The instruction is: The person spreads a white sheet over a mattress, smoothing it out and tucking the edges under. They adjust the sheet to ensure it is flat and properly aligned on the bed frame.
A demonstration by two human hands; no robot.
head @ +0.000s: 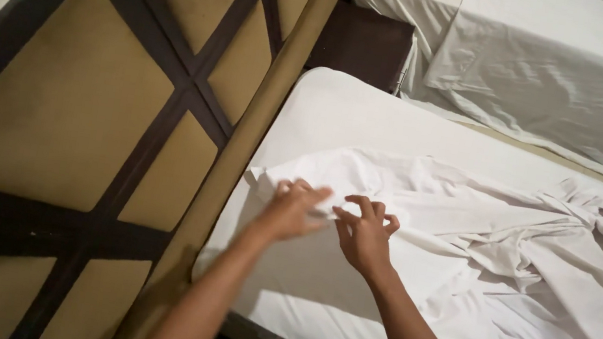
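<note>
Fingers of left hand and right hand pinched on white sheet edge at frame centre, near padded headboard; likely spreading, needing corner pulled flat over mattress.

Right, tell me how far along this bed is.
Done: the mattress lies bare and white near the padded headboard. In hand: the left hand and right hand pinch the edge of the white sheet near the head end. Left: most of that sheet lies bunched and wrinkled, not spread or tucked.
</note>
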